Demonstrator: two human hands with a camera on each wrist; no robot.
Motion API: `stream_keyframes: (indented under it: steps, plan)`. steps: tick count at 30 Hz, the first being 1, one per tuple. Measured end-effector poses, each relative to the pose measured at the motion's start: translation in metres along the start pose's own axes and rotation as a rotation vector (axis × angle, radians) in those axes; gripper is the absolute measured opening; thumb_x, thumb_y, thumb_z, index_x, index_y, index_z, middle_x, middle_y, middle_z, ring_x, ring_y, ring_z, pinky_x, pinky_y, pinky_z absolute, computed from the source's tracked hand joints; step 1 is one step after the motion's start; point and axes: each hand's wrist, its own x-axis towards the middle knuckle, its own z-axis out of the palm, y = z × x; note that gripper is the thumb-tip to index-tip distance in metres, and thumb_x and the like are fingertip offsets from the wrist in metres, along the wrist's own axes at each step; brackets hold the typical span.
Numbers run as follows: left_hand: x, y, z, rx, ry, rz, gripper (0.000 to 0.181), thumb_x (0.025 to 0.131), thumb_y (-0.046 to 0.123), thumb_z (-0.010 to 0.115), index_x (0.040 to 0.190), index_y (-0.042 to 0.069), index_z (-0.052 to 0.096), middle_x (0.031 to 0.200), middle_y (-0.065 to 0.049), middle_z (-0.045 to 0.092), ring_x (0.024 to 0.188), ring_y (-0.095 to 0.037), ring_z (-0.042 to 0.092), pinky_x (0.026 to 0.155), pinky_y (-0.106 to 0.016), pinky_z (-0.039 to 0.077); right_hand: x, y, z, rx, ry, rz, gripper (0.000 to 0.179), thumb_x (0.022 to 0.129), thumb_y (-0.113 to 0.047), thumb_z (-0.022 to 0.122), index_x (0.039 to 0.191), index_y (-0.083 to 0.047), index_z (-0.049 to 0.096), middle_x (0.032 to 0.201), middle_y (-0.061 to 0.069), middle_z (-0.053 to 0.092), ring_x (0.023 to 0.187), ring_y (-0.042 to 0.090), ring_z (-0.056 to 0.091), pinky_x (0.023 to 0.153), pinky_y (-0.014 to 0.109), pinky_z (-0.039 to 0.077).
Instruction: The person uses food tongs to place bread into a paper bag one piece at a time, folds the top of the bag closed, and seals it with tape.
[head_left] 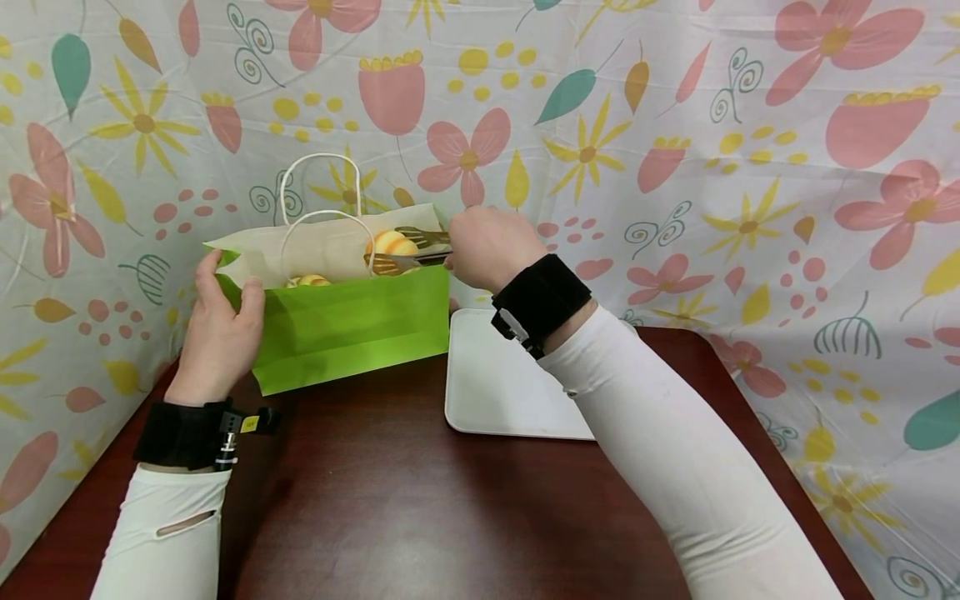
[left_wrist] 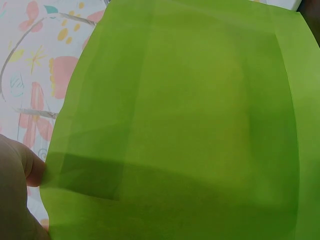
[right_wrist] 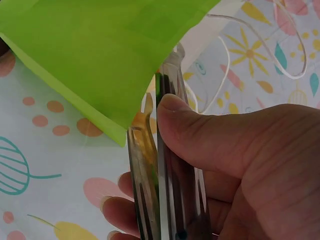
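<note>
A green paper bag (head_left: 352, 325) with white rope handles leans on the table at the left, its cream inside showing at the mouth. My left hand (head_left: 221, 333) pinches the bag's left rim. In my right hand (head_left: 495, 250) is a pair of metal tongs (right_wrist: 167, 200), gripped between thumb and fingers. The slotted brown tong heads reach into the bag's mouth, on either side of a striped yellow-orange bun (head_left: 395, 243). Another striped bun (head_left: 310, 281) peeks over the front rim, lower in the bag; the rest of it is hidden.
Right of the bag lies a white tray (head_left: 510, 383), partly covered by my right forearm. The dark brown table (head_left: 420, 500) runs back to a flowered cloth (head_left: 675, 125), which stands behind and at both sides.
</note>
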Motion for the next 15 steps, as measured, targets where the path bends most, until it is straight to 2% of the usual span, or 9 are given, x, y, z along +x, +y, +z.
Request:
stream_keyframes:
  steps: [8, 15]
  plan:
    - [0.0000, -0.0014, -0.0003, -0.014, -0.012, 0.000, 0.074, 0.106, 0.053, 0.028, 0.164, 0.025, -0.008, 0.150, -0.042, 0.032, 0.119, -0.053, 0.041, 0.099, -0.066, 0.029, 0.0007, -0.0029, -0.0027, -0.009, -0.023, 0.014, 0.020, 0.100, -0.029, 0.067, 0.100, -0.010, 0.073, 0.087, 0.006, 0.067, 0.077, 0.026, 0.066, 0.070, 0.048, 0.057]
    - [0.0000, -0.0020, 0.0002, -0.012, -0.012, 0.000, 0.074, 0.106, 0.054, 0.028, 0.164, 0.025, -0.008, 0.149, -0.042, 0.033, 0.118, -0.053, 0.042, 0.098, -0.067, 0.030, 0.0001, -0.0038, -0.0015, -0.022, -0.012, 0.012, 0.020, 0.100, -0.029, 0.068, 0.098, -0.010, 0.073, 0.086, 0.006, 0.068, 0.076, 0.026, 0.066, 0.070, 0.047, 0.058]
